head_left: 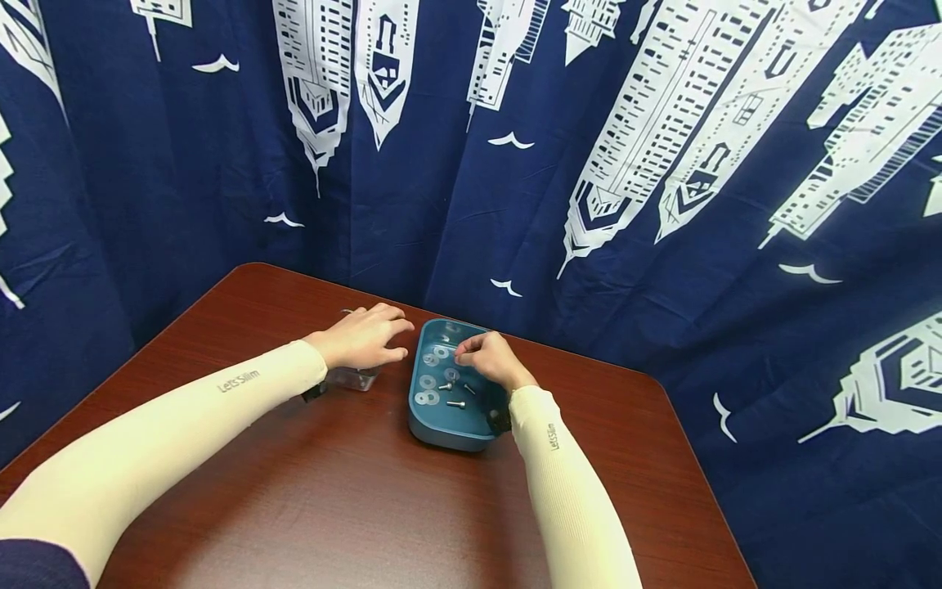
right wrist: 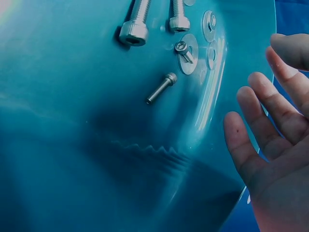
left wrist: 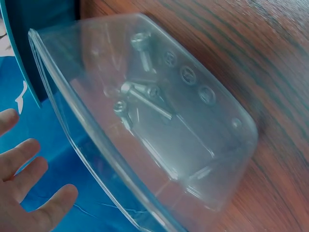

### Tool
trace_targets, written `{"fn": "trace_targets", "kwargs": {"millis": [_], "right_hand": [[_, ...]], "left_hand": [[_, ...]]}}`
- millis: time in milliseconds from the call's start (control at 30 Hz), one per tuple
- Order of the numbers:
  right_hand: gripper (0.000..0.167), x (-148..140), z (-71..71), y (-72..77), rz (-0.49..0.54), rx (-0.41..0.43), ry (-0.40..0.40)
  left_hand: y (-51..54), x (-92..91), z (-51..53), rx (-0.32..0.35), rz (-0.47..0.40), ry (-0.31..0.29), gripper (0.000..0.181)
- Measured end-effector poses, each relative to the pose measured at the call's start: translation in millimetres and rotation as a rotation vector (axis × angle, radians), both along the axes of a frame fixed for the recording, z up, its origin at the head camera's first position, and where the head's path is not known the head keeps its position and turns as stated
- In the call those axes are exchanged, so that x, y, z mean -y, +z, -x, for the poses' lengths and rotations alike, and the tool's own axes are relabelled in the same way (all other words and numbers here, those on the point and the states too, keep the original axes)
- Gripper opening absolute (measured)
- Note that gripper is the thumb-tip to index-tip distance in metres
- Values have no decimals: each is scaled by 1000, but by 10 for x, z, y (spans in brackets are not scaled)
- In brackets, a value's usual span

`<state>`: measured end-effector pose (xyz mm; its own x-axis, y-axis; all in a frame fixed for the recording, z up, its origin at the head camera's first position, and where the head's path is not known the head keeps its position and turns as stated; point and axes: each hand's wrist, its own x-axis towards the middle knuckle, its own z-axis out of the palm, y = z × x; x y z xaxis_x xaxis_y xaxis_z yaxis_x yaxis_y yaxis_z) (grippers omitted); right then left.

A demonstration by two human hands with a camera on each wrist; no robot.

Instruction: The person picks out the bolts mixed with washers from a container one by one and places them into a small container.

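My left hand (head_left: pixel 362 337) hovers over a clear plastic box (head_left: pixel 355 378), its fingers spread and relaxed with nothing in them. Inside that box, the left wrist view shows several socket-head bolts (left wrist: pixel 149 100). My right hand (head_left: pixel 491 358) is over a blue tray (head_left: pixel 449 439), thumb and index fingertip close together. In the right wrist view the thumb (right wrist: pixel 292 50) overlaps the index finger, so anything between them is hidden; the other fingers are fairly straight. Several bolts (head_left: pixel 456 404) and flat washers (head_left: pixel 427 382) lie on the tray's floor.
The brown table (head_left: pixel 331 499) bears the box on the left and the tray beside it. A dark blue curtain (head_left: pixel 412 221) with white building prints hangs behind the table's far edge. The tray's raised wall surrounds the loose hardware.
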<state>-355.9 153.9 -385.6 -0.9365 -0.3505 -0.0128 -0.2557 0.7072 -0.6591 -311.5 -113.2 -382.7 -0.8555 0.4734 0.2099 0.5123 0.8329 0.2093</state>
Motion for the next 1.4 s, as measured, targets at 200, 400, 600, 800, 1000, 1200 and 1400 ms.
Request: {"fn": "trace_targets", "kwargs": {"millis": [200, 400, 600, 800, 1000, 1200, 1400], "right_hand": [[10, -22, -1, -10, -7, 11, -13], [10, -19, 7, -24, -43, 4, -21], [7, 0, 21, -49, -84, -13, -18], [8, 21, 20, -65, -125, -41, 0], [11, 28, 25, -95, -190, -36, 18], [12, 61, 30, -120, -227, -43, 17], [12, 106, 24, -167, -273, -57, 28]], "left_hand": [[7, -78, -4, 26, -3, -17, 53], [-15, -165, 13, 39, 14, -37, 54], [-8, -229, -4, 41, 31, -49, 56], [-28, -259, -4, 40, 78, -38, 59], [-50, -275, 8, 48, 90, -26, 61], [-73, -270, 19, 49, 95, -23, 60], [-65, -271, 9, 56, 96, -19, 60]]}}
